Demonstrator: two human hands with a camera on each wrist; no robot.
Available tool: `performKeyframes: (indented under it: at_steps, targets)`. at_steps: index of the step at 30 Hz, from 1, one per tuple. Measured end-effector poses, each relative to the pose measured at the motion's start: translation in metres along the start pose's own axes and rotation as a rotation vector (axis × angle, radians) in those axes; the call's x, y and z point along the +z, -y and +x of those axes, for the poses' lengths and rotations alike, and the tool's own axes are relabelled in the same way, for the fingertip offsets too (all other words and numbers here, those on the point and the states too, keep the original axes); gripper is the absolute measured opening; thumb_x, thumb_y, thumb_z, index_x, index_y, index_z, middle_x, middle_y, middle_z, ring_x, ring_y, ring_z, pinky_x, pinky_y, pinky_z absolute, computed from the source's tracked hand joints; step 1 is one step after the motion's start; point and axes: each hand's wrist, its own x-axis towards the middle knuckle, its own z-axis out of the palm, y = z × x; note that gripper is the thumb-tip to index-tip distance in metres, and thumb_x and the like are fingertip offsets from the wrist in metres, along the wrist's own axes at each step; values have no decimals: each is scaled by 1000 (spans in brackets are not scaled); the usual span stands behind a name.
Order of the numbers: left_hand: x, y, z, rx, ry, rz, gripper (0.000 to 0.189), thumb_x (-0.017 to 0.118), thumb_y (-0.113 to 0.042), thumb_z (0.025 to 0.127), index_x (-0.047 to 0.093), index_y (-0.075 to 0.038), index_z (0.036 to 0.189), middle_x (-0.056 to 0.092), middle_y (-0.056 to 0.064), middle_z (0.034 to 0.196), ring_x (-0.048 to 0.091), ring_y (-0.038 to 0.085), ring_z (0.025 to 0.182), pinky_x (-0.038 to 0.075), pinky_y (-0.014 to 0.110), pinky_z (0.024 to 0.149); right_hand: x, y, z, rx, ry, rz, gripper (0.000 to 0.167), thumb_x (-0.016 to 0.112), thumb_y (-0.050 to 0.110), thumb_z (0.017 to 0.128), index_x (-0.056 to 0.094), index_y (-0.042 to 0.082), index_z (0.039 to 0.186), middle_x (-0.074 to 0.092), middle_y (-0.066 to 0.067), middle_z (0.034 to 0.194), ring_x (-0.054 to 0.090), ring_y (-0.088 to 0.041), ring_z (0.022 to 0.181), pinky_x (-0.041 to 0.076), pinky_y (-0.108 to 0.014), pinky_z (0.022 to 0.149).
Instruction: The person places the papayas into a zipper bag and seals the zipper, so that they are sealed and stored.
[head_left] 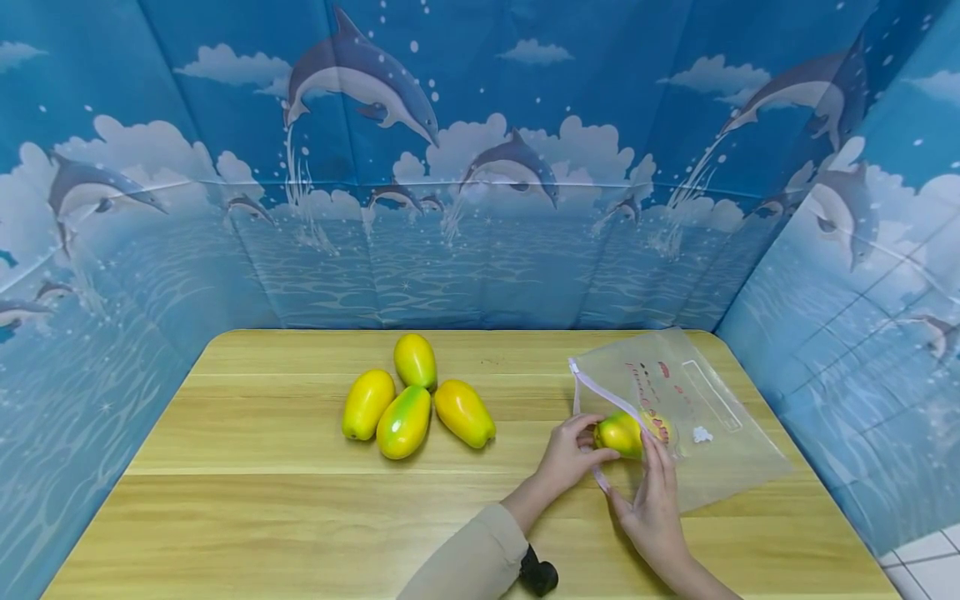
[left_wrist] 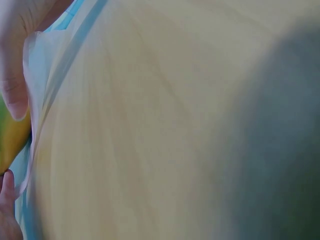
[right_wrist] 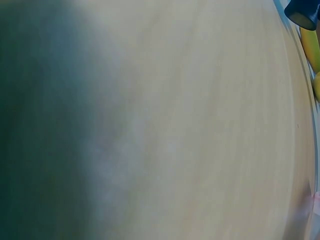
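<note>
A frosted translucent zip bag (head_left: 738, 467) with a pale lilac zip edge lies on the right of the table, its mouth facing left. One yellow-green papaya (head_left: 621, 435) sits partly inside that mouth, its right end showing through the plastic. My left hand (head_left: 566, 457) grips the papaya's outer end, thumb in front and fingers behind. My right hand (head_left: 652, 517) holds the bag at its mouth, fingertips on the upper zip edge and thumb by the lower one. In the left wrist view, the left fingers (left_wrist: 17, 95) overlap the papaya (left_wrist: 12, 132) beside the bag's edge.
Several more papayas (head_left: 405, 421) lie grouped left of centre on the wooden table (head_left: 247, 500). A dolphin-print curtain (head_left: 480, 250) surrounds the back and sides. A black wrist camera (head_left: 538, 575) shows near the left sleeve (head_left: 472, 558).
</note>
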Motion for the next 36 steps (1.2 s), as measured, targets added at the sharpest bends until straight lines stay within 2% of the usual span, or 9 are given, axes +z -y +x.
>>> performKeyframes:
  at_steps: [2, 5, 7, 16, 23, 29, 36]
  targets:
    - [2, 1, 1, -1, -4, 1, 47, 74, -11, 74, 57, 0, 117, 58, 11, 113, 59, 15, 99, 50, 15, 79, 0, 1, 0, 3, 2, -7, 88, 69, 0, 67, 20, -12, 138, 22, -34, 137, 13, -25, 136, 11, -20, 112]
    - [5, 1, 2, -2, -11, 6, 47, 74, -12, 74, 58, -1, 116, 59, 10, 112, 59, 13, 99, 49, 14, 79, 0, 1, 1, 5, 3, -13, 100, 71, -17, 53, 19, -12, 138, 21, -34, 137, 13, -34, 134, 10, -21, 112]
    - [7, 1, 3, -5, -17, 5, 47, 75, -12, 73, 58, 0, 115, 59, 10, 111, 60, 13, 98, 49, 13, 79, 0, 2, 1, 1, -1, -24, 105, 71, -21, 48, 19, -12, 138, 21, -34, 137, 14, -40, 132, 10, -21, 112]
    - [13, -2, 5, 8, -19, 9, 46, 74, -11, 73, 58, 1, 115, 58, 11, 111, 60, 18, 98, 51, 16, 78, 2, 1, 1, -8, -26, -13, 105, 72, -25, 47, 21, -12, 138, 23, -33, 136, 18, -45, 128, 12, -20, 111]
    - [12, -2, 6, -24, -2, 32, 47, 73, -13, 74, 56, 0, 117, 57, 9, 112, 58, 14, 101, 49, 13, 79, 3, 2, 2, -5, -38, -8, 108, 71, -30, 43, 23, -12, 137, 24, -32, 136, 19, -45, 128, 14, -20, 111]
    - [9, -2, 5, -15, 17, 74, 50, 73, -12, 74, 54, -1, 119, 56, 8, 115, 56, 11, 103, 47, 12, 82, 3, 3, 3, 1, -37, -10, 109, 71, -30, 42, 23, -11, 137, 24, -32, 137, 19, -39, 131, 15, -19, 111]
    - [1, -4, -1, 133, 5, 295, 50, 74, -18, 75, 55, -2, 119, 58, 9, 115, 58, 15, 98, 47, 13, 82, 3, 2, 2, -24, -43, -23, 105, 71, -26, 44, 23, -13, 137, 25, -34, 135, 15, -15, 134, 14, -17, 110]
